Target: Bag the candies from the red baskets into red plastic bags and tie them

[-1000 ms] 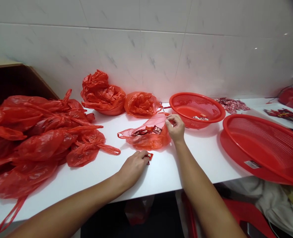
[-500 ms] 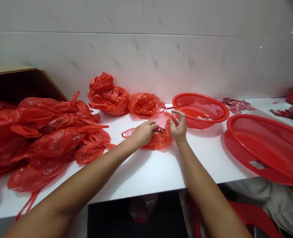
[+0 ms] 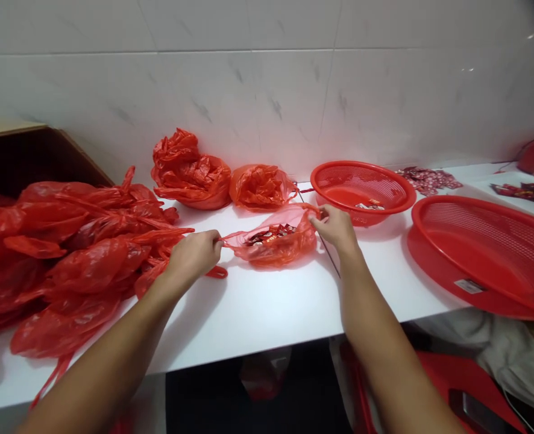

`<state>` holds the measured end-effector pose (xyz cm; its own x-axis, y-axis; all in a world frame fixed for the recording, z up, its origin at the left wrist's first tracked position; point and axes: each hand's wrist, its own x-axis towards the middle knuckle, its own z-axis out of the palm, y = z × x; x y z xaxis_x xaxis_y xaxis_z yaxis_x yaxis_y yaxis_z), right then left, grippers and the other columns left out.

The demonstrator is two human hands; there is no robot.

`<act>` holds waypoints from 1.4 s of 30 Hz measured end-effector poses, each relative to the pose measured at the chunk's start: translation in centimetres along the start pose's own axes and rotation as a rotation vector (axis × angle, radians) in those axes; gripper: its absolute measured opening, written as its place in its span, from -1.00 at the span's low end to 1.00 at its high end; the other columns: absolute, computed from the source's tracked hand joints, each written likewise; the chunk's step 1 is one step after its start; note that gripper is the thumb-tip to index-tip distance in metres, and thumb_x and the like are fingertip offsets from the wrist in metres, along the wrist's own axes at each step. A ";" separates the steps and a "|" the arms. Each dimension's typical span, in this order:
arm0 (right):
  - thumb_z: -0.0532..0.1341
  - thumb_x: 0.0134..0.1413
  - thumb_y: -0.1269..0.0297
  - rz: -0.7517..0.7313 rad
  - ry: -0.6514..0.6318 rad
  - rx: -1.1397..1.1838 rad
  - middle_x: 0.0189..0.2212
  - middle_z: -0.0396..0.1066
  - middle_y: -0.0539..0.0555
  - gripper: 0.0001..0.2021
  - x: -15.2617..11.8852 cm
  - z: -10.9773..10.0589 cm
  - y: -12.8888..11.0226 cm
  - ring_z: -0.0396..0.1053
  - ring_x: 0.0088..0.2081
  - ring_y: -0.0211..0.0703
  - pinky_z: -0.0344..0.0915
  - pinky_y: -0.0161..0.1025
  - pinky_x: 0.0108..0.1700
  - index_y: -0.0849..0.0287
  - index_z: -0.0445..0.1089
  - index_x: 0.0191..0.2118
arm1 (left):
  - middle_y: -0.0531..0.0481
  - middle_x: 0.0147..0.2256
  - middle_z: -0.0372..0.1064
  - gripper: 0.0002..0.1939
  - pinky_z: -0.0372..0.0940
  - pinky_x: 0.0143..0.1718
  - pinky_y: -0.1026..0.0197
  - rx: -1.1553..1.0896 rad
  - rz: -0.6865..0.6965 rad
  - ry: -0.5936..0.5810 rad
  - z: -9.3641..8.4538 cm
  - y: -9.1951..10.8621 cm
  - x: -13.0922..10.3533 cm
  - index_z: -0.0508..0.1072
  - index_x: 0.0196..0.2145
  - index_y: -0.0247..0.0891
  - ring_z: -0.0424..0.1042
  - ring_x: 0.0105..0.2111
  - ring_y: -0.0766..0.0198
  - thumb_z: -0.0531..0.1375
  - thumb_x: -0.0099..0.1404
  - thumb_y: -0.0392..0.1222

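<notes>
An opened red plastic bag (image 3: 278, 253) rests on the white table (image 3: 267, 313), stretched sideways between my hands. Several small printed packets (image 3: 271, 234) lie inside it. My left hand (image 3: 199, 253) is closed on the bag's left handle, pulling it out taut. The bag's right edge is pinched in my right hand (image 3: 332, 224), near the front of a red basket. Behind the bag sits a red bundle of bags (image 3: 261, 188), and a taller crumpled one (image 3: 192, 172) stands left of it.
Several tied red bags (image 3: 90, 259) are piled at left before a cardboard box (image 3: 75, 150). A red basket (image 3: 355, 196) holds a few packets. Further right are a larger basket (image 3: 479, 259), loose packets (image 3: 430, 180) and a phone (image 3: 484, 416) on a red stool.
My left hand has moved left from the packets inside the bag to its left handle. The bag is now spread wider and shows more packets. The other person's hand at far right has gone from view.
</notes>
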<state>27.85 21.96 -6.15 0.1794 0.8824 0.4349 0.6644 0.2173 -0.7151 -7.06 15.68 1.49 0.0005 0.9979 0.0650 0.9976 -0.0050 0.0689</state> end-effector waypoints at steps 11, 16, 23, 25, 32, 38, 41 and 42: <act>0.32 0.09 0.10 0.164 -0.062 0.776 -0.41 0.43 -0.09 -0.39 -0.3 -3.6 -2.9 0.43 -0.40 -0.23 0.43 -0.24 -0.23 0.02 0.29 0.26 | -0.06 -0.39 0.50 -0.65 0.30 -0.26 0.14 -1.114 0.048 0.054 -2.0 -1.6 -1.2 0.55 -0.41 -0.23 0.47 -0.33 0.13 0.31 0.20 0.15; 0.40 0.06 -0.09 0.100 -0.173 0.538 0.07 0.50 0.18 -0.22 -1.7 -7.9 -6.9 0.54 -0.17 -0.07 0.48 -0.15 -0.19 -0.06 0.20 0.35 | -0.07 -0.40 0.51 -0.68 0.30 -0.28 0.15 -1.227 0.085 0.069 -2.5 -2.3 -2.7 0.57 -0.40 -0.23 0.45 -0.36 0.16 0.34 0.20 0.10; 0.31 0.03 0.32 -0.013 -0.255 -0.474 -0.31 0.56 0.08 -0.87 -2.8 -8.4 -10.5 0.45 -0.28 -0.06 0.25 -0.22 -0.32 0.08 0.53 -0.24 | -0.08 -0.37 0.55 -0.71 0.36 -0.22 0.07 -1.202 0.184 0.069 -1.8 -2.5 -4.7 0.61 -0.39 -0.22 0.45 -0.34 0.13 0.37 0.21 0.08; 0.27 0.07 0.30 -0.004 -0.243 -0.507 -0.43 0.51 0.05 -0.96 -2.5 -8.1 -11.2 0.41 -0.35 -0.08 0.15 -0.22 -0.38 0.09 0.46 -0.37 | -0.08 -0.37 0.55 -0.72 0.38 -0.20 0.05 -1.201 0.200 0.084 -2.0 -2.5 -5.2 0.61 -0.39 -0.22 0.46 -0.33 0.12 0.35 0.23 0.07; 0.28 0.13 0.09 0.035 -0.047 0.061 -0.26 0.60 0.11 -0.78 -1.3 -9.3 -13.2 0.49 -0.27 -0.09 0.32 -0.21 -0.25 0.14 0.55 -0.28 | -0.05 -0.41 0.53 -0.76 0.35 -0.24 0.15 -1.308 0.152 0.221 -3.7 -2.4 -5.8 0.60 -0.38 -0.24 0.48 -0.35 0.17 0.34 0.24 0.00; 0.27 0.15 0.06 0.148 -0.044 0.379 -0.37 0.55 0.13 -0.75 -1.3 -10.1 -14.5 0.42 -0.45 -0.21 0.20 -0.29 -0.45 0.16 0.46 -0.33 | -0.13 -0.17 0.60 -0.75 0.32 -0.24 0.19 -1.460 0.143 0.226 -3.6 -2.1 -5.9 0.59 -0.28 -0.24 0.55 -0.23 0.15 0.34 0.28 0.01; 0.25 0.20 -0.07 0.023 -0.096 0.075 -0.31 0.55 0.11 -0.67 -2.9 -10.2 -14.7 0.46 -0.35 -0.14 0.27 -0.24 -0.34 0.12 0.50 -0.27 | -0.14 -0.13 0.60 -0.74 0.33 -0.24 0.18 -1.478 0.152 0.201 -3.4 -2.0 -6.2 0.60 -0.25 -0.24 0.55 -0.23 0.15 0.35 0.28 0.02; 0.29 0.15 -0.12 -0.031 -0.129 -0.078 -0.23 0.56 0.12 -0.64 -3.5 -10.0 -14.7 0.49 -0.27 -0.08 0.30 -0.21 -0.27 0.08 0.53 -0.19 | -0.13 -0.16 0.60 -0.74 0.33 -0.24 0.18 -1.480 0.152 0.189 -3.3 -2.0 -6.3 0.60 -0.26 -0.24 0.54 -0.24 0.16 0.36 0.27 0.03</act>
<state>24.75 11.51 8.33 0.0663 0.9233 0.3784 0.7238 0.2166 -0.6552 -9.32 9.20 4.21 -0.0293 0.9596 0.2799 0.0183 -0.2794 0.9600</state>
